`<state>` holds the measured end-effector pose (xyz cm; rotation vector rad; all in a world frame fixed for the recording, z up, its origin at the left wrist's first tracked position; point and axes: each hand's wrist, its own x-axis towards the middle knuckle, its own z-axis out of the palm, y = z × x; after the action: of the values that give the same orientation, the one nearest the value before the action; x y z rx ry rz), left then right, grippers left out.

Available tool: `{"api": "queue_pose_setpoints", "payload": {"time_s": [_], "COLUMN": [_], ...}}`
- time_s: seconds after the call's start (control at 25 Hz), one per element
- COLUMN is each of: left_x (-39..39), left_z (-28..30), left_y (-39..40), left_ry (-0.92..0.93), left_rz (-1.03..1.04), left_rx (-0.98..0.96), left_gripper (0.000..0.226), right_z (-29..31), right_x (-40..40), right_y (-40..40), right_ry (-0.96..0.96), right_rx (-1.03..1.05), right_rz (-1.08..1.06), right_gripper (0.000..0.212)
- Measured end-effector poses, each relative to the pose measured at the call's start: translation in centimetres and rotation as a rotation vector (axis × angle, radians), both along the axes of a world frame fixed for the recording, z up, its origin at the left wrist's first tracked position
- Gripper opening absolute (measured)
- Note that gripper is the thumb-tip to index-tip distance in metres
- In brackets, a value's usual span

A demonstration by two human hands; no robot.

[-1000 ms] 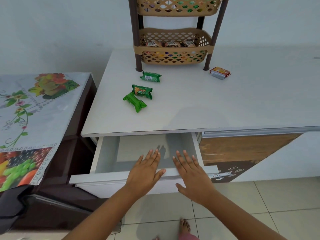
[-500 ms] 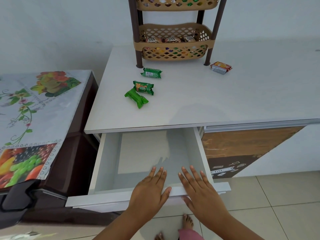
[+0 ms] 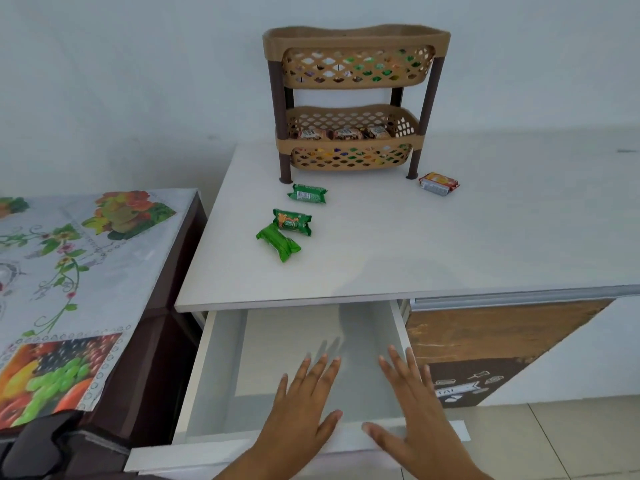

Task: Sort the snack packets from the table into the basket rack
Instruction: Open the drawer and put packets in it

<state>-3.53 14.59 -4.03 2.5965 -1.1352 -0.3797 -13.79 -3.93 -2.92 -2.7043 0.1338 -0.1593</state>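
Three green snack packets lie on the white table (image 3: 450,244): one near the rack's left leg (image 3: 307,193), one below it (image 3: 292,222), one plain green (image 3: 278,242). An orange and red packet (image 3: 438,183) rests by the rack's right leg. The tan two-tier basket rack (image 3: 353,98) stands at the back and holds packets in both tiers. My left hand (image 3: 304,414) and my right hand (image 3: 412,417) are flat, fingers spread, over the front edge of the open white drawer (image 3: 221,375). Neither hand holds anything.
The drawer juts out under the table's front edge and looks empty inside. A dark side table with a fruit-print cloth (image 3: 69,289) stands to the left. A wood-pattern panel (image 3: 491,334) is right of the drawer. Tiled floor lies below.
The drawer has slid further out toward me with both hands on its front edge. The view has tilted up, showing the rack's top tier.
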Motion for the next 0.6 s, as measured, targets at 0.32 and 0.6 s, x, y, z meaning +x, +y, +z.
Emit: {"api": "queue_pose_setpoints", "payload": {"time_s": [0.32,0.6], "left_x": [12.7,21.1], "left_z": [2.1,1.8], "left_y": [-5.9,-10.1], "left_ry": [-0.165,-0.108], "left_rz": [0.280,0.663], "left_rx": [-0.292,-0.383], "left_gripper": [0.099,0.109], "right_z": [1.1,-0.1], "right_x": [11.6,19.8], "right_y": [-14.3,-25.3], "right_ry": [-0.076,-0.004], "right_rx": [0.263,0.091], "right_rz": [-0.232,-0.450], "right_gripper": [0.071,0.074]}}
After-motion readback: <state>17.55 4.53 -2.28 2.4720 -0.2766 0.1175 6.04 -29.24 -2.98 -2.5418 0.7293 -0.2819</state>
